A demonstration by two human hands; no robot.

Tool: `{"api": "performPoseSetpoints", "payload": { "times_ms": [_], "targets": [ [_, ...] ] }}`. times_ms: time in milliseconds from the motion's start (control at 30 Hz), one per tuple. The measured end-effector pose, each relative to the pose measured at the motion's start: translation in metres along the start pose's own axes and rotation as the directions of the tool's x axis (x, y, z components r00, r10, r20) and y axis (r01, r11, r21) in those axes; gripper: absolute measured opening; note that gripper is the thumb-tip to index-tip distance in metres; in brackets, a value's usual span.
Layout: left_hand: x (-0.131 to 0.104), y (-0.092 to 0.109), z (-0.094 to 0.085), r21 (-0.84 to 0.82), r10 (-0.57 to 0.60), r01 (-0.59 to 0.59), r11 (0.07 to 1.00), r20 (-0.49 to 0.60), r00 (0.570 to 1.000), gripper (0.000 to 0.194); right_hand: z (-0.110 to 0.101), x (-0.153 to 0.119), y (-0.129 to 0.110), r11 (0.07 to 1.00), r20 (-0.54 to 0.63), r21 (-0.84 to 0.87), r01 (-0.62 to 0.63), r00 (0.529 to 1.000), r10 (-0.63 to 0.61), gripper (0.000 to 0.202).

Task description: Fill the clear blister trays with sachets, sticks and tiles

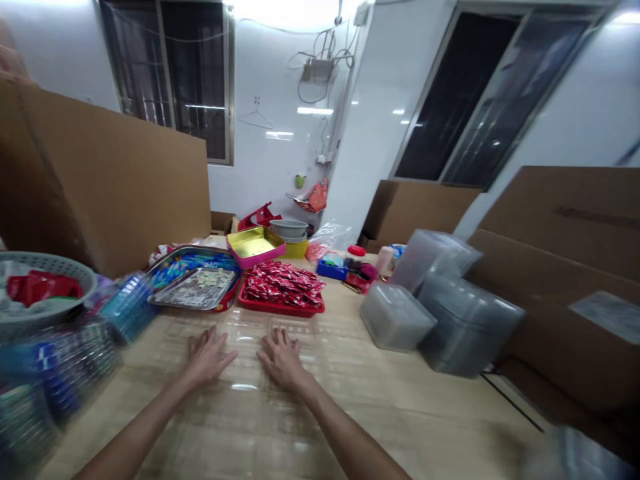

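Observation:
Several clear plastic trays (245, 413) lie spread over the wooden table in front of me, their edges blurred. My left hand (209, 357) rests palm down over the trays, fingers apart, holding nothing. To its right, my right hand (281, 359) is in much the same pose, with its fingers spread on or just above the clear plastic. Beyond my hands stands a red tray (287, 308) heaped with small red foil packets (285, 283). Left of it, a metal tray (193, 293) holds small pale pieces, with blue packets (185, 263) behind.
A grey basket (47, 303) and stacked filled clear boxes (80, 353) crowd the left. Stacks of clear containers (400, 317) stand right. A pink-and-gold tin (256, 247) and blue box (331, 270) sit at the back. Cardboard (135, 173) rises on the left and right.

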State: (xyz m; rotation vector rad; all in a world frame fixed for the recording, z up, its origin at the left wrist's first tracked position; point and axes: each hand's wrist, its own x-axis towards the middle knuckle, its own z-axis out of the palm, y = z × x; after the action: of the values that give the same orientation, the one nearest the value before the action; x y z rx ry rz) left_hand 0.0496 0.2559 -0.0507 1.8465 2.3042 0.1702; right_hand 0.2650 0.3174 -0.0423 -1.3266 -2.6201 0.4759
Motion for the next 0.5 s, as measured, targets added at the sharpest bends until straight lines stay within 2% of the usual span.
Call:
{"api": "performPoseSetpoints", "payload": {
  "times_ms": [133,233,333,433,467,500],
  "targets": [
    [0.002,-0.003,0.003,-0.029,0.011,-0.011,1.0,0.002,1.0,0.066,-0.01,-0.003,0.014,0.999,-0.079,-0.011,-0.04,0.996,0.039,0.048],
    [0.002,-0.004,0.005,-0.045,0.023,-0.023,0.999,-0.004,1.0,0.069,-0.023,-0.009,0.042,0.966,-0.186,-0.084,-0.245,0.956,0.226,0.049],
    [0.0,-0.003,0.005,-0.086,0.027,-0.03,0.996,-0.03,0.999,0.071,-0.028,-0.017,0.082,0.872,-0.194,-0.128,-0.473,0.874,0.446,0.051],
    [-0.003,0.0,0.003,-0.25,0.014,-0.038,0.968,-0.095,0.995,0.072,-0.018,-0.024,0.117,0.903,-0.122,-0.163,-0.396,0.917,0.38,0.049],
    [-0.003,0.001,0.001,-0.383,-0.015,-0.046,0.923,-0.154,0.988,0.07,-0.013,-0.026,0.125,0.912,-0.116,-0.168,-0.373,0.927,0.358,0.049],
    [-0.003,0.003,-0.001,-0.544,-0.077,-0.057,0.837,-0.22,0.973,0.067,-0.008,-0.027,0.131,0.919,-0.123,-0.169,-0.357,0.933,0.34,0.049]
  ]
}}
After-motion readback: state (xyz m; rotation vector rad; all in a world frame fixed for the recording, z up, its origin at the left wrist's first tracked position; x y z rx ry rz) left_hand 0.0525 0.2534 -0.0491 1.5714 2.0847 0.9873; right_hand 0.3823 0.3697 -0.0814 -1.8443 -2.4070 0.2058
